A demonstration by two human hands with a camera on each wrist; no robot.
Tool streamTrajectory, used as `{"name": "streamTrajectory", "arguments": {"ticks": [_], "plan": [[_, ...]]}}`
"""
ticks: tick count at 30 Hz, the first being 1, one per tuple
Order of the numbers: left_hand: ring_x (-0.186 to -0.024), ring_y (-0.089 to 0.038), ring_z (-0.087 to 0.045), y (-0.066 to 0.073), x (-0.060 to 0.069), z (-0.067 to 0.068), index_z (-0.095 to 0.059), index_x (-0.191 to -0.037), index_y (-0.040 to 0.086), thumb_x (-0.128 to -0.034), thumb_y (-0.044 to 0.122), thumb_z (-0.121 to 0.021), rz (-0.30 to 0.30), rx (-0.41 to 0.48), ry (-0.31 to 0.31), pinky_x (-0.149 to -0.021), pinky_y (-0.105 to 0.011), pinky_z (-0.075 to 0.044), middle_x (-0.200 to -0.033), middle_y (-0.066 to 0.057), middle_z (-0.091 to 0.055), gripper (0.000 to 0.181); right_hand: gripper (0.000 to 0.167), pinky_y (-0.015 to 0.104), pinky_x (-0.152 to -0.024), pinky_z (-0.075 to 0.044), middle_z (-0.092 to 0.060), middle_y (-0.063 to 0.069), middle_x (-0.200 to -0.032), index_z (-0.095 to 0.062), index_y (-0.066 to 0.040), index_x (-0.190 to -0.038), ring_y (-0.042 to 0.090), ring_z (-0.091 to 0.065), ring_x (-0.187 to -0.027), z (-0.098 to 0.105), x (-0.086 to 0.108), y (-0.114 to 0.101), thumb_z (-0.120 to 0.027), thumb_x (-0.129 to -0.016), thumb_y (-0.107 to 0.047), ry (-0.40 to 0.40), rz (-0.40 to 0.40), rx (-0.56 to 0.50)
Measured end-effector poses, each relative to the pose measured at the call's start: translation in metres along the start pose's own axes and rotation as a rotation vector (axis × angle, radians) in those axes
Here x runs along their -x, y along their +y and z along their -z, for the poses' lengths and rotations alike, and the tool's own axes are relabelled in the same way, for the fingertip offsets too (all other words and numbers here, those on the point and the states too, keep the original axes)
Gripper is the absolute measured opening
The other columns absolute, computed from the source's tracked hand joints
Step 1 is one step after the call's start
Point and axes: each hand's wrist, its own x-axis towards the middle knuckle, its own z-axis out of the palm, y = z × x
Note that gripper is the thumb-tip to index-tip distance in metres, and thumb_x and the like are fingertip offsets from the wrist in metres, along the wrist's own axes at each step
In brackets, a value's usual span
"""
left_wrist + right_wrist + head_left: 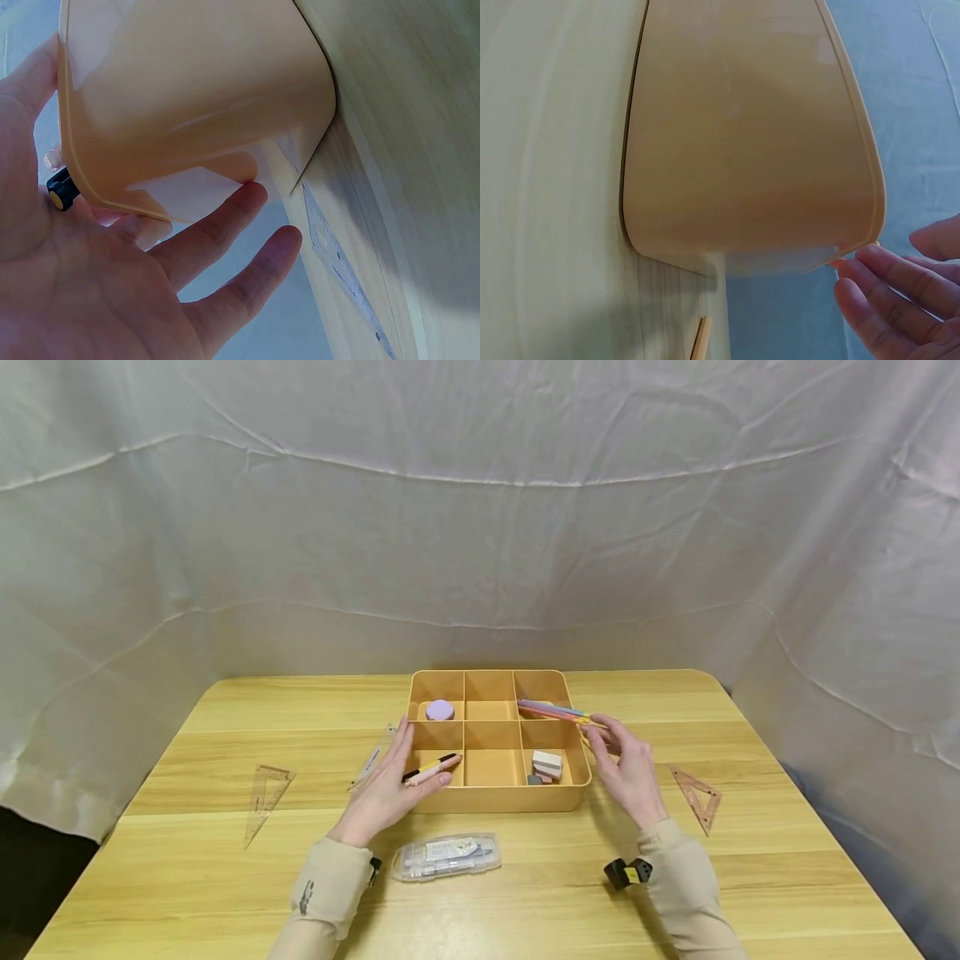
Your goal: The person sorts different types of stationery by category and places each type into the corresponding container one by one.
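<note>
Orange plastic walls make up the box [495, 800], and the pencils [551, 710] slant across its back-right compartment with their ends over its right wall, probably too long to lie flat. There the right hand [628, 770] has thumb and fingers about those ends, though I can't tell whether it pinches them, while the left hand [382, 795], fingers outstretched, rests against the box's left side, seemingly to steady it. Erasers [547, 762] sit in the box's front-right compartment, perhaps grouped by kind.

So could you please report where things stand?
Left hand touching box. Right hand at coloured pens, grip unclear. Pencil case in front of box, not blocking.
</note>
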Motion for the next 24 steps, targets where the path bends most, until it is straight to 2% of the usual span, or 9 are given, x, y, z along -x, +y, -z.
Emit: {"name": "streamTrajectory", "arguments": {"ticks": [2,4,7,9,11,13,17,21,24], "plan": [[-0.157,-0.039,-0.003,0.0,0.0,0.0,0.002,-0.163,0.012,-0.094,0.055,-0.063,-0.001,0.002,0.0,-0.124,-0.066,-0.012,-0.171,0.001,0.013,0.104,0.028,0.05,-0.079,-0.06,-0.073,0.028,-0.107,-0.061,0.013,-0.123,0.045,-0.074,-0.093,0.001,0.0,0.0,-0.057,-0.099,0.001,0.003,0.006,0.01],[-0.157,-0.039,-0.003,0.0,0.0,0.0,0.002,-0.163,0.012,-0.094,0.056,-0.063,-0.002,0.002,0.001,-0.124,-0.066,-0.011,-0.171,0.002,0.013,0.104,0.028,0.049,-0.08,-0.06,-0.074,0.027,-0.106,-0.061,0.012,-0.124,0.045,-0.073,-0.093,0.003,-0.001,0.001,-0.057,-0.099,0.001,0.006,0.008,0.016],[-0.157,-0.039,-0.004,-0.001,0.0,0.0,0.002,-0.163,0.012,-0.0936,0.057,-0.062,-0.004,-0.006,0.005,-0.124,-0.066,-0.011,-0.171,0.002,0.013,0.105,0.027,0.027,-0.08,-0.062,-0.075,0.026,-0.104,-0.062,0.011,-0.123,0.043,-0.074,-0.091,0.008,-0.001,0.003,-0.057,-0.099,0.001,-0.001,0.005,0.03],[-0.157,-0.038,-0.004,-0.001,0.0,0.0,0.002,-0.163,0.012,-0.0932,0.059,-0.062,-0.006,-0.012,0.007,-0.124,-0.066,-0.01,-0.171,0.002,0.012,0.105,0.025,0.01,-0.08,-0.057,-0.077,0.023,-0.101,-0.064,0.008,-0.122,0.038,-0.075,-0.09,0.014,-0.001,0.005,-0.057,-0.099,0.0,-0.014,-0.01,0.05],[-0.157,-0.038,-0.004,-0.001,0.0,0.0,0.001,-0.163,0.011,-0.0926,0.061,-0.061,-0.006,-0.015,0.008,-0.125,-0.065,-0.01,-0.171,0.001,0.012,0.106,0.022,0.003,-0.077,-0.05,-0.077,0.02,-0.097,-0.066,0.006,-0.119,0.032,-0.075,-0.087,0.021,-0.002,0.008,-0.058,-0.099,-0.002,-0.042,-0.035,0.086],[-0.157,-0.038,-0.004,-0.001,0.0,0.0,0.001,-0.163,0.011,-0.0921,0.062,-0.061,-0.007,-0.014,0.007,-0.125,-0.065,-0.01,-0.171,0.001,0.011,0.107,0.02,0.008,-0.077,-0.053,-0.077,0.017,-0.094,-0.068,0.003,-0.115,0.028,-0.074,-0.086,0.029,-0.002,0.01,-0.058,-0.1,-0.005,-0.09,-0.074,0.125],[-0.157,-0.038,-0.004,0.0,-0.001,0.0,0.001,-0.163,0.011,-0.0919,0.063,-0.06,-0.007,-0.011,0.004,-0.125,-0.065,-0.01,-0.171,0.001,0.011,0.107,0.019,0.028,-0.075,-0.057,-0.073,0.015,-0.094,-0.069,0.001,-0.11,0.025,-0.069,-0.086,0.046,-0.001,0.017,-0.057,-0.101,-0.012,-0.232,-0.184,0.213],[-0.158,-0.037,-0.003,-0.001,0.0,0.0,0.002,-0.163,0.012,-0.0926,0.061,-0.061,-0.004,-0.006,0.002,-0.125,-0.065,-0.009,-0.171,0.001,0.012,0.106,0.019,0.031,-0.07,-0.051,-0.07,0.012,-0.091,-0.068,-0.001,-0.103,0.02,-0.064,-0.082,0.056,0.001,0.025,-0.061,-0.098,-0.017,-0.409,-0.291,0.298],[-0.158,-0.037,-0.001,0.0,0.0,0.001,0.002,-0.163,0.012,-0.0929,0.06,-0.062,0.0,-0.003,0.002,-0.125,-0.065,-0.009,-0.171,0.001,0.012,0.106,0.019,0.033,-0.068,-0.049,-0.069,0.01,-0.09,-0.068,-0.001,-0.101,0.019,-0.062,-0.081,0.058,0.002,0.031,-0.065,-0.095,-0.019,-0.522,-0.343,0.355]]}}
